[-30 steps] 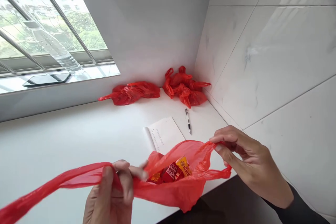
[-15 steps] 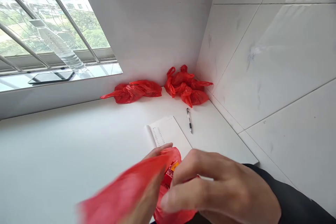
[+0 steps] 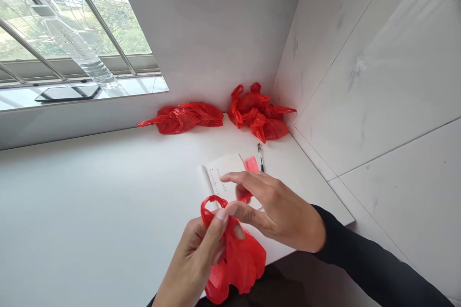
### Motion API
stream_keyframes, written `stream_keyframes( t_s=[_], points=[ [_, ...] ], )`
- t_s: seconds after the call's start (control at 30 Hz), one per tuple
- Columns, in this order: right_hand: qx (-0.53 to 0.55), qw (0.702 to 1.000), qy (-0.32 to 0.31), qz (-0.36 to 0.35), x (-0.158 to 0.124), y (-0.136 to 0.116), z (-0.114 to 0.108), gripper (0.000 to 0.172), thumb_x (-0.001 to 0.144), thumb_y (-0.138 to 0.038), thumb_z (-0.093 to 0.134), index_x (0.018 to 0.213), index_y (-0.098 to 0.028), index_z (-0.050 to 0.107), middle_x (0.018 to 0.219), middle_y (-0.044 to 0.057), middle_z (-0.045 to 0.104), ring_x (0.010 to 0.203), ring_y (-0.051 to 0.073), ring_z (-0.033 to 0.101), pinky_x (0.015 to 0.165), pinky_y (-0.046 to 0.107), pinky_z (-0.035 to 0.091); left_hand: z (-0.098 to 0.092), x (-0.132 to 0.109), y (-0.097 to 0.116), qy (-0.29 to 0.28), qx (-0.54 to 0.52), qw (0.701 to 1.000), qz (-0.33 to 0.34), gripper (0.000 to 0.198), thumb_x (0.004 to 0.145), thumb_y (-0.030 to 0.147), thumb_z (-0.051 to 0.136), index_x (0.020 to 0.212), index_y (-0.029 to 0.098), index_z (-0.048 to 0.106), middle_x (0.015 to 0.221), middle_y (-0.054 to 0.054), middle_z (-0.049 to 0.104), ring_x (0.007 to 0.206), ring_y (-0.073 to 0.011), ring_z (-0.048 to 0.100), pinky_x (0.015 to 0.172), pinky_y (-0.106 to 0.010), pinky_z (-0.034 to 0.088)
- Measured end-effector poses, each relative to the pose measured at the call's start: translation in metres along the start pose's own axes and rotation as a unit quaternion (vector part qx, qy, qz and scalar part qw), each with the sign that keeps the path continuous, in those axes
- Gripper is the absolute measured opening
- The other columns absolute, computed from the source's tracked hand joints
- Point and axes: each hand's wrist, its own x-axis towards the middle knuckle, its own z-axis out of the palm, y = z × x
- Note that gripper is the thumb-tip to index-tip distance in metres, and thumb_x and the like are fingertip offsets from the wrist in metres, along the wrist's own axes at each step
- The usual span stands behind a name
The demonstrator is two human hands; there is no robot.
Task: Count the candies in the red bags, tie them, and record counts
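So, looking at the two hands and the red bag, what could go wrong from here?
If the left hand loses its pinch, the bag, hanging at the front edge of the table, could fall. Its plastic looks thin, so hard pulling might tear it. The red strip beyond the right hand reaches near the pen and could knock it.

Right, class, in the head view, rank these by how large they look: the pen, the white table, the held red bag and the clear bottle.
1. White table
2. Held red bag
3. Clear bottle
4. Pen
The bag's nearness to the camera enlarges it, so its true size against the bottle is unsure.
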Motion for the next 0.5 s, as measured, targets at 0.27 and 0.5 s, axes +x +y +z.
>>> stream_keyframes(
  t_s=[0.27, 0.5],
  points=[
    [0.131, 0.980, -0.053, 0.141, -0.021, -0.009, -0.004, 0.021, 0.098, -0.036, 0.061, 0.089, -0.019, 0.069, 0.072, -0.004, 0.059, 0.058, 0.008, 0.044, 0.055, 0.023, 0.036, -0.009, 0.003, -0.010, 0.036, -0.176, 0.982, -0.063, 0.040, 0.087, 0.052, 0.066, 0.114, 0.024, 0.073, 0.095, -0.006, 0.071, 0.083, -0.0210, 0.064, 0.076, -0.029, 0.053],
    [0.199, 0.960, -0.051, 0.193, -0.022, -0.011, 0.004, 0.019, 0.095, -0.037, 0.064, 0.093, -0.019, 0.070, 0.060, -0.008, 0.047, 0.049, 0.006, 0.032, 0.046, 0.022, 0.029, -0.001, -0.010, -0.002, -0.006, -0.028, 1.000, 0.012, 0.042, 0.078, 0.051, 0.077, 0.114, 0.030, 0.071, 0.101, -0.005, 0.070, 0.090, -0.0231, 0.066, 0.082, -0.029, 0.055]
  ],
)
